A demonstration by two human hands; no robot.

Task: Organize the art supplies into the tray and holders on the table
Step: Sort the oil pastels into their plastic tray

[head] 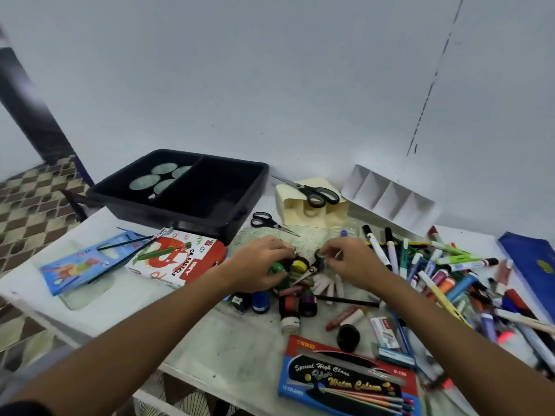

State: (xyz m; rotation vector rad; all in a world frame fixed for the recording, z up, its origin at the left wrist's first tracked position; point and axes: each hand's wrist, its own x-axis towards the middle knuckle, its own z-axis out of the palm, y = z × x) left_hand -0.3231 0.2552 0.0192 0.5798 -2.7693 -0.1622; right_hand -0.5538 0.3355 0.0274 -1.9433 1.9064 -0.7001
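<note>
Left hand (260,263): fingers curled around a green-capped paint bottle (278,269) at mid-worktop (234,346).
Right hand (350,264): fingertips pinch a small dark item; identity unclear.
Black tray (231,217): rear left, four round lids inside.
Cream holder (309,210): behind hands, scissors (312,192) resting on top.
Markers (444,274): piled at right.

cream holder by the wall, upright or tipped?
Tipped. The cream holder lies on its side, its openings facing the camera, with black-handled scissors resting on top of it.

Right grip (345,262) contents too small
</note>
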